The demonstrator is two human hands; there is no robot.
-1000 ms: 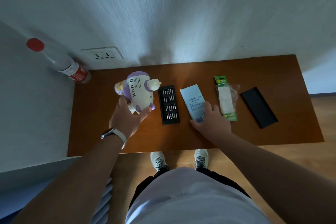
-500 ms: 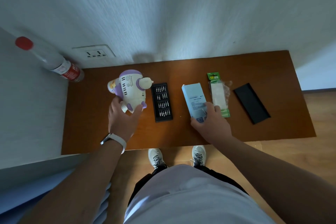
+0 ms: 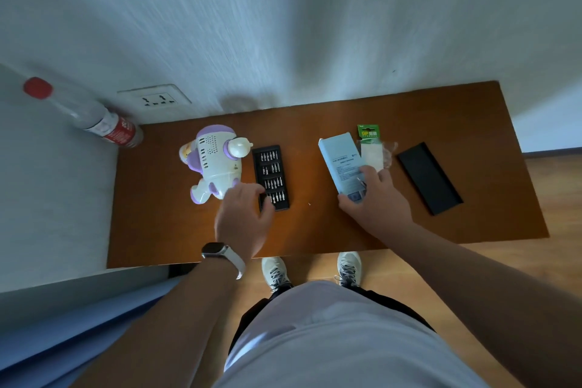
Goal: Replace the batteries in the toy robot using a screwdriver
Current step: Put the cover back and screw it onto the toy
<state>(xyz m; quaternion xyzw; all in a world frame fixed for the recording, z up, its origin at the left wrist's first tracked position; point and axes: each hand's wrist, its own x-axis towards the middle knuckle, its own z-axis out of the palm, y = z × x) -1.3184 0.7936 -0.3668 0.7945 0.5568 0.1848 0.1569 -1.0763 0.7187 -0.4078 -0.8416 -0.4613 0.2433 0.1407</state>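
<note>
The white and purple toy robot [image 3: 217,164] lies on its front on the brown table [image 3: 170,230], left of centre. Just right of it is a black tray of screwdriver bits [image 3: 271,167]. My left hand [image 3: 244,220] hovers with spread fingers over the tray's near end, apart from the toy and holding nothing. My right hand [image 3: 376,201] grips the near end of a light-blue box [image 3: 340,156], thumb on its left edge. A thin metallic piece shows between the fingers. A green-topped battery pack [image 3: 370,145] lies right of the box.
A flat black case lid [image 3: 430,178] lies at the table's right. A clear bottle with a red cap and label [image 3: 104,124] leans in the far-left corner by a wall socket [image 3: 154,99]. The wall runs along the table's far edge; my shoes stand at its near edge.
My left hand has set the toy robot down on the table, let go and moved right to the bit tray. My right hand stays on the blue box.
</note>
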